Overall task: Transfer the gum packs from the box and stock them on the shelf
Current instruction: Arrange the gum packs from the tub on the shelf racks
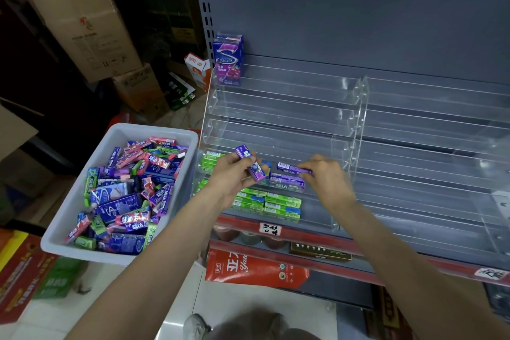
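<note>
Mid-frame, the left hand (231, 174) grips purple gum packs (252, 164); the right hand (325, 174) pinches another pack (289, 167) over the clear shelf (276, 118). A gray box (82, 187) sits left.

Purple carton (228, 59): "S"; tag (270, 228) perhaps "多种口味".

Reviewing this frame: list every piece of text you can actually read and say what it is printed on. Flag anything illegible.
"S", large silver letter: tall purple box on the top tier.
"多种口味", handwritten: white tag on the shelf's red rail.
"亚太": red pack under the shelf.
Gum packs in the bin and in both hands: print too small or blurred.
Cardboard boxes at left: markings unreadable.
</note>
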{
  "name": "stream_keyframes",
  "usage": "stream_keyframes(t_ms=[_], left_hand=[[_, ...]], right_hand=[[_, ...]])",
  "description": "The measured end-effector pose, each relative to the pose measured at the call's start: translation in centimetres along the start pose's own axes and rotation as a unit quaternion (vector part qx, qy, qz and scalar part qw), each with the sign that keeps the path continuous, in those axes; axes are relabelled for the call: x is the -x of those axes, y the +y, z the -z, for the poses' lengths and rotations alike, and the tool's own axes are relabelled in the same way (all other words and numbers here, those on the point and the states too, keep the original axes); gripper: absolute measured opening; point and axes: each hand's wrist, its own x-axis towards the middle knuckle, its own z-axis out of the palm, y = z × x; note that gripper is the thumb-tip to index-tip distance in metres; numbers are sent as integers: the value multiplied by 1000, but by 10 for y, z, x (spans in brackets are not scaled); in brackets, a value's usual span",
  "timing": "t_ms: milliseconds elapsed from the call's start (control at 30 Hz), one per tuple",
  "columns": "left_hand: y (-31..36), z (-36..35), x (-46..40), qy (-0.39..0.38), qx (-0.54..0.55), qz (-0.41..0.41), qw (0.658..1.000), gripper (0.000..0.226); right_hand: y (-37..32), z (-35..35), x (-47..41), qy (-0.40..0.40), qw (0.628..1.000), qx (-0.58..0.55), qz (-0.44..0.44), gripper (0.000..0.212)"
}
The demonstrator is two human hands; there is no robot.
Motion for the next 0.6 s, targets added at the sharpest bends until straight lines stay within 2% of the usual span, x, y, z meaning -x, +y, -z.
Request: stream_keyframes(t_ms=[233,500,600], left_hand=[[1,5,1,14,-25,-8,1000,11],[2,3,0,18,-33,-3,999,15],[0,3,0,6,-28,-13,1000,15]], right_hand=[[-3,-12,-4,-53,998,1,24,31],[-5,-9,0,-36,999,25,22,29],[-6,-7,3,1,1000,-3,28,28]])
